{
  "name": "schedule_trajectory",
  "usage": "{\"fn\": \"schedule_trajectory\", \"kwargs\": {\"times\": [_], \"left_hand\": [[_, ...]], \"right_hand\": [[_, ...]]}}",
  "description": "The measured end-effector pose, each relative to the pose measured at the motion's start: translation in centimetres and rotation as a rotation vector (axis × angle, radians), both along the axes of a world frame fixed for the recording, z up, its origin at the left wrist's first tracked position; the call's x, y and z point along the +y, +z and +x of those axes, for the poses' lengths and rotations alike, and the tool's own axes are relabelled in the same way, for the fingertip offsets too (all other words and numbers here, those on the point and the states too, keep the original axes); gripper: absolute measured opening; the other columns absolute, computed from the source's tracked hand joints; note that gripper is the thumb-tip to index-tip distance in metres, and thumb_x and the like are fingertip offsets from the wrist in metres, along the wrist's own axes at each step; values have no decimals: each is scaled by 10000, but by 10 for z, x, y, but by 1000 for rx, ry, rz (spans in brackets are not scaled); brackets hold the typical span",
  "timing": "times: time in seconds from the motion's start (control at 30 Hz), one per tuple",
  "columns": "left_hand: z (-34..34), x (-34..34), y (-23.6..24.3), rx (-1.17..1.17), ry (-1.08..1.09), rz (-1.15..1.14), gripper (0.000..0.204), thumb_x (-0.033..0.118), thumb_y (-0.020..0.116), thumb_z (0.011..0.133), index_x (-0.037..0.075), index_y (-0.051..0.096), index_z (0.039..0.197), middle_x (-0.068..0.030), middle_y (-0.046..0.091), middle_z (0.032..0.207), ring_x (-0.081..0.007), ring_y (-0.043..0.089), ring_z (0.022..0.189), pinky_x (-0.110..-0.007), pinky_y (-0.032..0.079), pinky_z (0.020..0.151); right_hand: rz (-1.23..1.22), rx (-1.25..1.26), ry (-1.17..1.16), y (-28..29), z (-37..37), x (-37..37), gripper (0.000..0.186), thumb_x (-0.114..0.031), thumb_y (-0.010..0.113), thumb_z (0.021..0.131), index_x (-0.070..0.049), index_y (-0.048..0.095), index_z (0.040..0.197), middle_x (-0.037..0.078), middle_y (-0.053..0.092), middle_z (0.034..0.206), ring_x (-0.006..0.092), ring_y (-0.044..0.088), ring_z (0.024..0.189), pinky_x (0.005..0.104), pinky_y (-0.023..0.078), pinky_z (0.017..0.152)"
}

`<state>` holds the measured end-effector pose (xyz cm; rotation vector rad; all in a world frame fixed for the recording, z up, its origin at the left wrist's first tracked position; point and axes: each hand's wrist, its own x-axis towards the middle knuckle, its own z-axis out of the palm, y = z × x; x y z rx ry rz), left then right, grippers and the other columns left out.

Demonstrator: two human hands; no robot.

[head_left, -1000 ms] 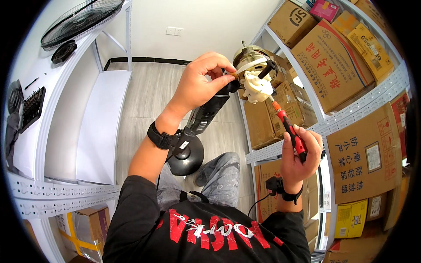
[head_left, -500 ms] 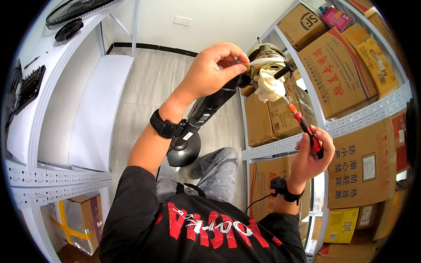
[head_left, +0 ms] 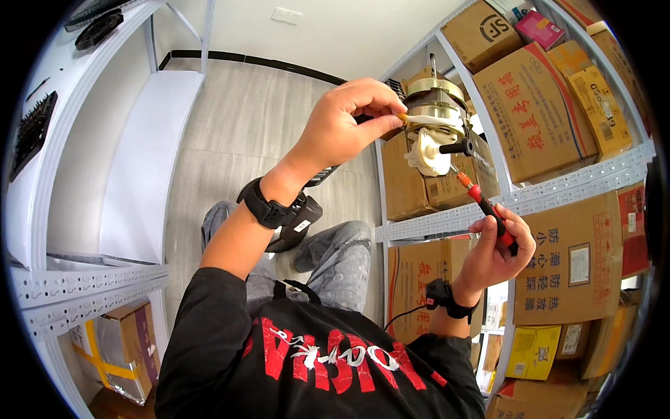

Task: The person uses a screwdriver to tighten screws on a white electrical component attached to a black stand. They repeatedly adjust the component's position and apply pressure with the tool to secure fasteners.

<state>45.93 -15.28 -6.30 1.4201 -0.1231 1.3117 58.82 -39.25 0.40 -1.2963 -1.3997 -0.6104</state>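
Note:
My left hand (head_left: 345, 120) pinches the yellowish end of a white sleeve (head_left: 429, 121) between thumb and fingers. That sleeve runs across the side of a fan motor (head_left: 434, 92), a metal body with a shaft standing up from it. On the motor's near side is a cream plastic gearbox (head_left: 426, 155) with a black peg (head_left: 458, 148) jutting to the right. My right hand (head_left: 501, 248) grips a red and black screwdriver (head_left: 481, 201) by its handle. Its tip points up and left, close to the gearbox's lower edge; whether it touches cannot be made out.
Shelves with cardboard boxes (head_left: 534, 112) rise along the right, close to the motor and my right hand. At left stands a white shelf unit (head_left: 143, 160) with fan parts and a bristled black brush (head_left: 33, 133) on top. A black fan stand (head_left: 296, 220) is below my left forearm.
The motor has tilted upright, so its shaft and metal frame show more. The fan stand now lies mostly behind my left forearm. Both hands keep their holds, and the screwdriver has dropped slightly.

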Motion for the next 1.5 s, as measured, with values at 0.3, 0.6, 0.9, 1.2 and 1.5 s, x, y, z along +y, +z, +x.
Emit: {"fn": "schedule_trajectory", "kwargs": {"times": [0.3, 0.6, 0.9, 1.2, 1.5], "left_hand": [[-2, 7, 6, -13, 44, 29, 144, -60, 656, 896, 6, 691, 1019, -80, 685, 1088, -137, 658, 967, -260, 552, 843], [-3, -4, 9, 6, 159, 134, 147, -53, 719, 830, 29, 679, 946, -45, 679, 984, -123, 648, 812, -251, 546, 714], [6, 19, 27, 30, 106, 85, 156, -63, 648, 907, 4, 675, 1045, -52, 676, 1043, -128, 657, 944, -267, 538, 871], [2, 30, 50, 104, 7, 30, 123, -26, 656, 920, 10, 680, 1036, -32, 684, 1001, -102, 655, 931, -244, 540, 852], [2, 29, 58, 100, -35, 105, 105, -22, 650, 926, 16, 635, 1022, -10, 652, 984, -107, 647, 926, -257, 538, 870]], "right_hand": [[9, 38, -14, -11, 12, -7, 299, 5, 695, 895, -40, 462, 1078, 232, 634, 1054, 206, 662, 686, 281, 592, 559], [25, 68, 39, -18, 14, -10, 320, 10, 698, 889, -46, 456, 1089, 234, 623, 1055, 219, 663, 690, 298, 597, 557], [14, 104, 74, -21, 16, -12, 333, 4, 704, 887, -28, 444, 1092, 247, 619, 1046, 220, 666, 713, 297, 600, 579], [16, 152, 79, -24, 15, -10, 330, 16, 688, 896, -23, 443, 1114, 257, 624, 1051, 216, 666, 713, 302, 593, 604], [49, 109, 25, -26, 16, -10, 302, -20, 680, 918, -28, 455, 1119, 239, 629, 1052, 209, 655, 703, 290, 583, 584]]}}
